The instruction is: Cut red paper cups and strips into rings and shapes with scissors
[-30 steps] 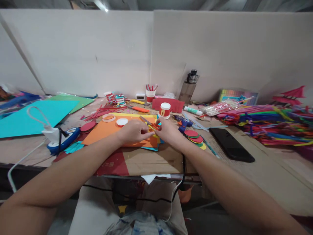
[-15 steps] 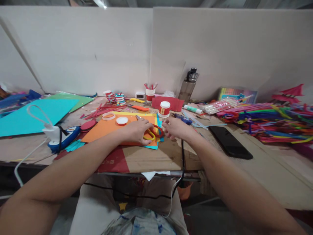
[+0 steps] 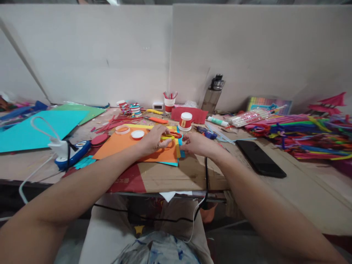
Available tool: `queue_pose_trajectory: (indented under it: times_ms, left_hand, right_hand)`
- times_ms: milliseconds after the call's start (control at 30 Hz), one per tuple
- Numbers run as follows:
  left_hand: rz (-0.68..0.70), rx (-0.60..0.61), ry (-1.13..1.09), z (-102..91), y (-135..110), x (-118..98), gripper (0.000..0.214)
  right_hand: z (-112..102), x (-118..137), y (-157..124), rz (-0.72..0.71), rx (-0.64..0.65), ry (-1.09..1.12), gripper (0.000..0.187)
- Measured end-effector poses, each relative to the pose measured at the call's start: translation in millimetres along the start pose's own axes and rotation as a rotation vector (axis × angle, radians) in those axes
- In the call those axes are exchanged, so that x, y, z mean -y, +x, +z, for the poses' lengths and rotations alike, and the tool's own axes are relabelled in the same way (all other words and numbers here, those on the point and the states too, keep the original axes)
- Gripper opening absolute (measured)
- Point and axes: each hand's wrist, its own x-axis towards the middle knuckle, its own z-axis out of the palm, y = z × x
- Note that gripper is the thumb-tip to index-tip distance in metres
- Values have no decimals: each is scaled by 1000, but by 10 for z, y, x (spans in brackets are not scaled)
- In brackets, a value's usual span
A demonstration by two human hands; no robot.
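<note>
My left hand [image 3: 154, 141] is closed around scissors [image 3: 171, 135] with yellow and red handles, lifted a little above the orange paper sheet [image 3: 129, 145]. My right hand [image 3: 196, 144] hovers just right of the scissors' red handle, fingers loosely curled and apart, holding nothing I can see. A white-capped glue jar [image 3: 186, 121] stands just behind both hands. A white lid [image 3: 137, 134] and a tape ring [image 3: 122, 129] lie on the paper to the left.
A black phone [image 3: 260, 158] lies to the right, beside a heap of coloured pipe cleaners [image 3: 308, 135]. Teal paper [image 3: 35, 128], a blue glue gun [image 3: 71, 154] and a white charger sit left. A bottle [image 3: 213, 95] and pen cup [image 3: 169, 103] stand by the wall.
My left hand took up the scissors from the paper and raised them toward the back. My right hand let go and drew slightly to the right.
</note>
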Motion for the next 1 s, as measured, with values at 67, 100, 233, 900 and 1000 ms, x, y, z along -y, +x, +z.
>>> queue_pose_trajectory:
  times_ms: [67, 100, 233, 900, 1000]
  left_hand:
    - [-7, -29, -17, 47, 1, -2, 18]
    - [-9, -36, -20, 74, 1, -3, 18]
    - [-15, -32, -29, 151, -5, -7, 18]
    - [-14, -45, -106, 118, -41, 7, 25]
    - [6, -63, -128, 140, -48, 2, 25]
  right_hand:
    - [39, 12, 7, 28, 44, 208, 14]
    - [56, 14, 12, 46, 64, 311, 16]
    - [53, -24, 17, 8, 101, 295, 27]
    - [17, 83, -248, -402, 81, -721, 28]
    - [64, 83, -236, -427, 66, -730, 24]
